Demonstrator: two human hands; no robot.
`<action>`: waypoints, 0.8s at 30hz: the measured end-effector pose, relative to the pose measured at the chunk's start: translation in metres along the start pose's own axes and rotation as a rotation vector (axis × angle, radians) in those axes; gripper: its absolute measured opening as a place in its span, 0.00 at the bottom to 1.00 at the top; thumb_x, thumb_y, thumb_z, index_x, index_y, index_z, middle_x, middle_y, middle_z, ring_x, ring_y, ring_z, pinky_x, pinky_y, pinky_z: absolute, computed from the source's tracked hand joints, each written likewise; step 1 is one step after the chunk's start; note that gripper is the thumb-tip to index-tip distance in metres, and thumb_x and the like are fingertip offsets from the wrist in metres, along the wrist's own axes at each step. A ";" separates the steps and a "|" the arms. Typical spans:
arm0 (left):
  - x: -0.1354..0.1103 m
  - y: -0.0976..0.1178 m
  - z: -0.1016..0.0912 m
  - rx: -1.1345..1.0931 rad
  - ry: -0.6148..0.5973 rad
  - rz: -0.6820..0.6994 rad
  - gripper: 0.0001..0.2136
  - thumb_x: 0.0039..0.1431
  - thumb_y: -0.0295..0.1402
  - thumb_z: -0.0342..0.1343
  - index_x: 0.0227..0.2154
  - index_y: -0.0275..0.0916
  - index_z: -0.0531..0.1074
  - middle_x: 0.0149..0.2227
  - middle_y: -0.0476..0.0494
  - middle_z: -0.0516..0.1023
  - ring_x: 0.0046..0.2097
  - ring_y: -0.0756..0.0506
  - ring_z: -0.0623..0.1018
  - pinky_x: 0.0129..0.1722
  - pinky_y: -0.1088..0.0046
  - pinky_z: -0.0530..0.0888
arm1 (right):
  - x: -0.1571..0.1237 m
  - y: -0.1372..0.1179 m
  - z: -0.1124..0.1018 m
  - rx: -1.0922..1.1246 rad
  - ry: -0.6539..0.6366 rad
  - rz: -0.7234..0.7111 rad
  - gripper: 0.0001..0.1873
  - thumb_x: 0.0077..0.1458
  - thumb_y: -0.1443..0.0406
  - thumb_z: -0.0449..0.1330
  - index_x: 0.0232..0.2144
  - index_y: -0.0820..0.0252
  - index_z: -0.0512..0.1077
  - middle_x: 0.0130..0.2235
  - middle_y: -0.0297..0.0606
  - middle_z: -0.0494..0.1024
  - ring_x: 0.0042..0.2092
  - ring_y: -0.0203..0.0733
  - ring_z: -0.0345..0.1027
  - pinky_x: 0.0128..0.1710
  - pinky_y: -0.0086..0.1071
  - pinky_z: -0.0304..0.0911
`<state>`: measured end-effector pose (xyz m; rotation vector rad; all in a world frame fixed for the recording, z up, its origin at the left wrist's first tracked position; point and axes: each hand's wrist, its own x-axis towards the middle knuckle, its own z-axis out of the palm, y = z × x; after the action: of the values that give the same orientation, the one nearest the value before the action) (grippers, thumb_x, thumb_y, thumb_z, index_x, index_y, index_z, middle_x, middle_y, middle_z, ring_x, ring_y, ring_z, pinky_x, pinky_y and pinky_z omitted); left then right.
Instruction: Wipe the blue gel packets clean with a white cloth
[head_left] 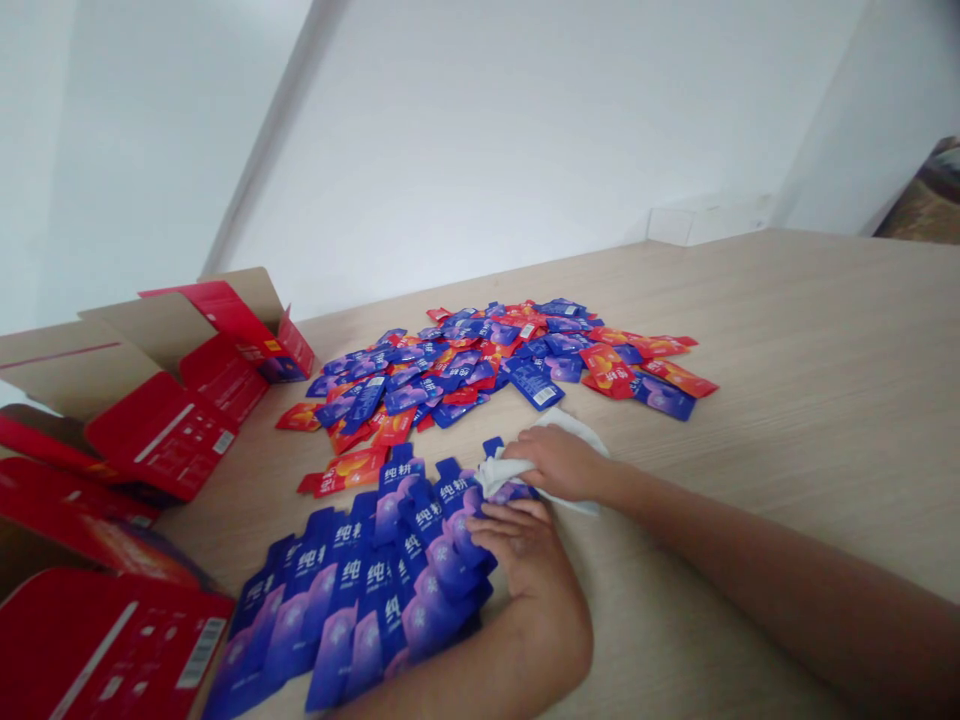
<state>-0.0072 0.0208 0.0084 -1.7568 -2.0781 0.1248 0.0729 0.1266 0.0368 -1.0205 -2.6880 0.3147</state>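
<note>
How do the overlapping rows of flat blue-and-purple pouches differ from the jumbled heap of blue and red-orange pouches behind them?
The overlapping rows look blue and purple, while the jumbled heap mixes in red-orange pouches. Pouches in the rows mostly point the same way; those in the heap point various ways. The rows lie nearer the camera than the heap. Both rest on the pale wood-look table.

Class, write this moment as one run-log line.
right hand: holds white cloth on blue pouch; left hand: close by, grip unclear; near: overlapping blue pouches; beyond: mixed pouch pile; left: red boxes
</note>
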 end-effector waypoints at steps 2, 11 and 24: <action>-0.001 -0.001 -0.002 0.013 0.000 0.009 0.17 0.51 0.19 0.48 0.44 0.27 0.71 0.44 0.23 0.75 0.46 0.31 0.75 0.44 0.44 0.70 | -0.001 0.009 -0.002 -0.044 0.018 0.078 0.13 0.57 0.61 0.53 0.43 0.57 0.70 0.38 0.40 0.73 0.43 0.43 0.64 0.41 0.33 0.53; 0.002 -0.001 -0.001 0.146 0.003 0.017 0.18 0.51 0.16 0.45 0.44 0.26 0.71 0.44 0.22 0.76 0.44 0.32 0.76 0.41 0.48 0.73 | -0.003 -0.003 -0.001 -0.006 0.063 0.000 0.16 0.55 0.63 0.56 0.46 0.56 0.68 0.39 0.40 0.71 0.42 0.43 0.62 0.42 0.34 0.52; -0.002 -0.007 -0.004 0.454 0.043 0.131 0.17 0.51 0.18 0.44 0.42 0.28 0.71 0.42 0.23 0.77 0.41 0.32 0.78 0.39 0.51 0.74 | -0.005 0.001 -0.007 -0.029 0.137 0.069 0.16 0.56 0.63 0.54 0.48 0.55 0.67 0.39 0.40 0.71 0.43 0.44 0.62 0.42 0.34 0.52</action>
<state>-0.0117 0.0171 0.0140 -1.5910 -1.7301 0.5462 0.0794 0.1242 0.0429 -1.1034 -2.5462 0.2111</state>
